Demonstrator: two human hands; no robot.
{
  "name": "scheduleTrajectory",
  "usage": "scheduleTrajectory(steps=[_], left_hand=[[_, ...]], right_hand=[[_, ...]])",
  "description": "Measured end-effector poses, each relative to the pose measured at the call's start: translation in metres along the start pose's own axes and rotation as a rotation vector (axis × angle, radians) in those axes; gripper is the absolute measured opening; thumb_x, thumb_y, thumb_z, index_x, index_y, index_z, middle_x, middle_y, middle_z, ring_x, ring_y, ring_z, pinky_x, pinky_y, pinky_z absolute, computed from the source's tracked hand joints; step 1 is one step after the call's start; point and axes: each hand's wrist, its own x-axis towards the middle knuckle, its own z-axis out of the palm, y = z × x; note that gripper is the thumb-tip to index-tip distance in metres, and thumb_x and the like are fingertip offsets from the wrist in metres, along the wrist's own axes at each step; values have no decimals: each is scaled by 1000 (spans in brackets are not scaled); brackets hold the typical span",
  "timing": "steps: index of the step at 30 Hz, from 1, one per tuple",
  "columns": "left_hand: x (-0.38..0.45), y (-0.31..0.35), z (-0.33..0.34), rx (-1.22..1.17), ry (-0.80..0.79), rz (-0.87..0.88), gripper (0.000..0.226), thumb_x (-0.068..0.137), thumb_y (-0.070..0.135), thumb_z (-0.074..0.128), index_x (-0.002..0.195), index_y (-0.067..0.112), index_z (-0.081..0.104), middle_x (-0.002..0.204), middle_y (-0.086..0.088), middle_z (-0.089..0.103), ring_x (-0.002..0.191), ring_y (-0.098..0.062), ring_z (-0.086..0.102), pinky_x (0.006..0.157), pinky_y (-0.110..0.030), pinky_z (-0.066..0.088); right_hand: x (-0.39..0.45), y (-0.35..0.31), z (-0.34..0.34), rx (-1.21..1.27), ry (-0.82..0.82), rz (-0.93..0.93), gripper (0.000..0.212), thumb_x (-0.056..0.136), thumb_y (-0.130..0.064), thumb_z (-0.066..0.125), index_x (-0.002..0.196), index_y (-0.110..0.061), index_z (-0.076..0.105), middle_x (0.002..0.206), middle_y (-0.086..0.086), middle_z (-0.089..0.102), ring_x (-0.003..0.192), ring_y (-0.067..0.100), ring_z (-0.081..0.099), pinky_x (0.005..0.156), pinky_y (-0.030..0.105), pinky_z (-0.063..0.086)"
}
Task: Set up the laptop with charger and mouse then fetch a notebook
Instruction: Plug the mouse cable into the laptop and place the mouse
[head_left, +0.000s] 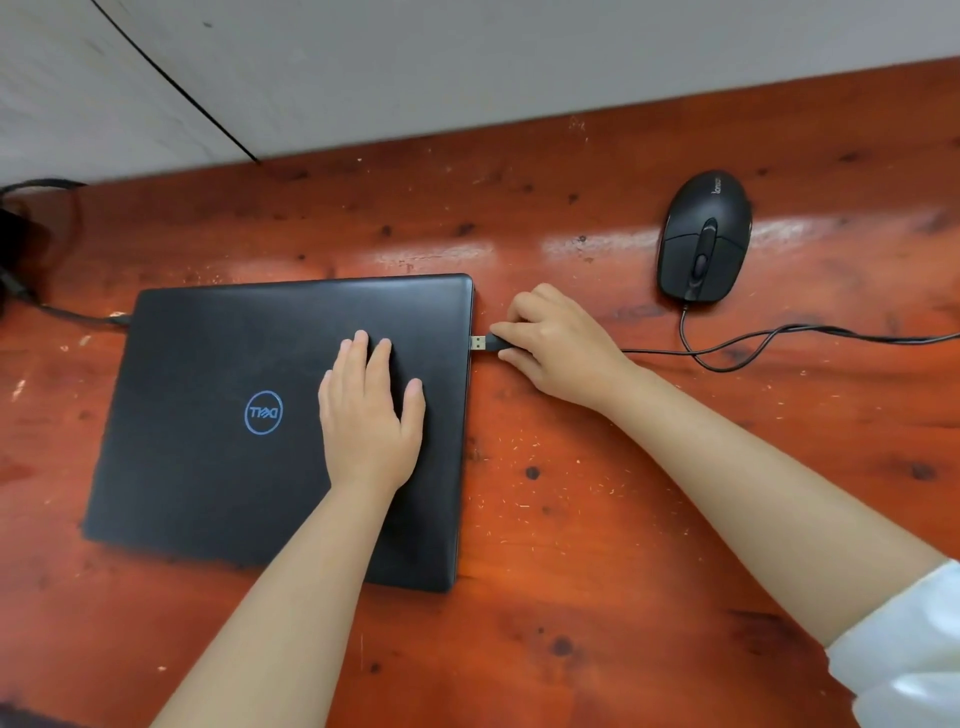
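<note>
A closed black laptop (218, 415) with a blue round logo lies on the red-brown wooden table (597, 519). My left hand (369, 410) rests flat on its lid, fingers apart. My right hand (556, 343) pinches the mouse's USB plug (480, 343), whose metal tip sits right at the laptop's right edge. The black wired mouse (704, 236) lies at the back right, its cable (779, 338) looping to my right hand. A charger cable (83, 317) reaches the laptop's left rear corner. No notebook is in view.
A black charger brick and coiled cord (15, 239) sit at the far left edge of the table. A pale wall (467, 62) borders the table's back edge. A white sleeve (909, 649) covers my right upper arm.
</note>
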Motion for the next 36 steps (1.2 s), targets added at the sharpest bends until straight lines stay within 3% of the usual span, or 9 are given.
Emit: scheduleTrajectory(steps=[18, 20, 22, 24, 25, 27, 29, 32, 36], left_hand=[[1, -1, 3, 46, 56, 50, 70, 84, 38, 22, 130, -7, 50, 141, -27, 45, 134, -43, 38, 109, -54, 31], [1, -1, 2, 42, 48, 55, 71, 84, 39, 21, 131, -6, 48, 143, -26, 44, 136, -41, 36, 111, -53, 29], [2, -2, 2, 35, 31, 47, 66, 88, 38, 24, 135, -3, 45, 147, -23, 39, 140, -38, 30, 114, -50, 25], [1, -4, 1, 26, 11, 31, 58, 91, 32, 33, 138, -1, 41, 150, -20, 35, 143, -34, 25, 117, -47, 20], [1, -5, 1, 24, 11, 33, 54, 94, 29, 38, 138, -1, 41, 150, -20, 34, 143, -34, 24, 117, -47, 20], [1, -6, 1, 18, 18, 42, 48, 96, 21, 47, 138, -2, 41, 150, -21, 34, 143, -34, 25, 117, -48, 20], [2, -6, 2, 9, 16, 39, 47, 96, 19, 50, 137, -3, 42, 149, -21, 35, 142, -35, 26, 116, -49, 21], [1, -6, 3, 6, 20, 38, 48, 95, 23, 47, 135, -3, 45, 147, -23, 38, 140, -36, 29, 115, -50, 24], [-1, -5, 2, -21, 15, 30, 47, 95, 21, 51, 136, -2, 45, 148, -21, 38, 141, -35, 28, 116, -49, 23]], right_hand=[[13, -10, 13, -19, 76, -63, 18, 67, -5, 67, 53, 5, 60, 60, 18, 56, 59, 33, 56, 48, 32, 49], [13, -11, 12, -16, 59, -58, 18, 69, -4, 68, 57, 6, 61, 62, 19, 57, 61, 35, 57, 50, 35, 50], [15, -17, 4, -60, -3, -42, 20, 80, -10, 66, 77, 9, 67, 78, 22, 61, 77, 39, 58, 64, 40, 53], [14, -15, -10, -168, -138, 35, 36, 92, -29, 53, 107, 2, 65, 104, 18, 61, 102, 36, 53, 84, 41, 44], [11, -13, -22, -202, -131, 86, 41, 93, -35, 48, 110, -1, 65, 108, 16, 61, 106, 34, 52, 86, 41, 41], [4, 1, -48, -263, 93, 198, 45, 88, -37, 49, 100, 1, 69, 101, 21, 65, 101, 39, 57, 81, 44, 44], [0, 25, -75, -330, 210, 494, 47, 86, -37, 52, 112, 1, 62, 116, 24, 59, 111, 40, 51, 88, 46, 41], [-3, 52, -99, -330, 3, 929, 73, 84, -50, 57, 137, -5, 36, 138, 23, 39, 127, 39, 36, 100, 47, 35], [-1, 59, -91, -205, -60, 1054, 91, 79, -57, 59, 146, -9, 21, 141, 23, 37, 130, 39, 36, 103, 46, 35]])
